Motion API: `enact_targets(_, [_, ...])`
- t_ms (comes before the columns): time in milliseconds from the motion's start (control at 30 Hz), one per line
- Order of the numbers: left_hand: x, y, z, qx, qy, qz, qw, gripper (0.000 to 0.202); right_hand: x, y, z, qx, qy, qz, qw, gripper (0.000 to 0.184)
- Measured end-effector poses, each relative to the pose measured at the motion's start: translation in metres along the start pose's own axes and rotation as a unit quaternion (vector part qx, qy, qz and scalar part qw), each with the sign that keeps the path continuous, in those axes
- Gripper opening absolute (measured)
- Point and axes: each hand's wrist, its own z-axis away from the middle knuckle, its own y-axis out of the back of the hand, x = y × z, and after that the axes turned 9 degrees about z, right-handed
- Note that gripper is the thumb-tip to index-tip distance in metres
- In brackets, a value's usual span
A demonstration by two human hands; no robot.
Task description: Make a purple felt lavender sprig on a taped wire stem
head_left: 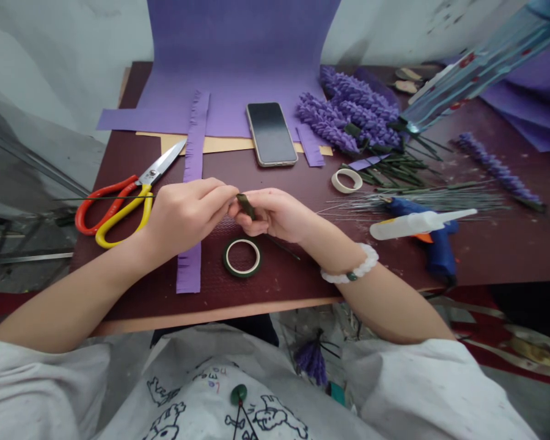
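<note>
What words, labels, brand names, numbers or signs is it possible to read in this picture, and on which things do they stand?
Nothing reads clearly: the printed lettering on the white T-shirt is too small and curved to quote, and the glue gun and tape roll show no legible label.

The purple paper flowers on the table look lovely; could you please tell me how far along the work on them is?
Several purple flower stems look finished, piled beyond the phone, with another stem off to the right. In hand, the left hand and right hand pinch a small dark green piece. Still unused-looking are the bundle of thin wires and the fringed purple paper strip.
</note>
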Motion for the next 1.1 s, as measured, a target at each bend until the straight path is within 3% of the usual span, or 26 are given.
enact_targets(133, [0.000, 0.001, -0.002, -0.001, 0.034, -0.002, 0.999, 0.022, 0.004, -0.004, -0.002, 0.083, 0.077, 0.068, 0.991, 0.016])
enact_targets(367, [0.000, 0.000, -0.001, 0.019, 0.091, 0.059, 0.994, 0.018, 0.012, -0.009, -0.003, 0.156, 0.155, 0.152, 0.964, 0.024])
enact_targets(633, [-0.002, 0.001, -0.005, -0.022, 0.026, -0.004, 0.999, 0.024, 0.001, -0.004, 0.002, 0.062, 0.039, -0.036, 0.997, 0.012])
enact_targets(833, [-0.006, 0.002, -0.008, -0.048, 0.017, 0.037, 0.998, 0.021, -0.008, -0.003, 0.003, 0.044, -0.056, -0.094, 0.993, 0.029])
enact_targets(967, [-0.008, 0.001, -0.008, -0.029, -0.042, 0.005, 0.999, 0.018, -0.009, -0.002, 0.004, 0.035, -0.055, -0.098, 0.993, 0.030])
enact_targets(1100, [-0.009, 0.002, -0.006, 0.045, -0.190, -0.129, 0.972, 0.010, -0.007, 0.003, 0.006, 0.004, -0.041, -0.046, 0.998, 0.021])
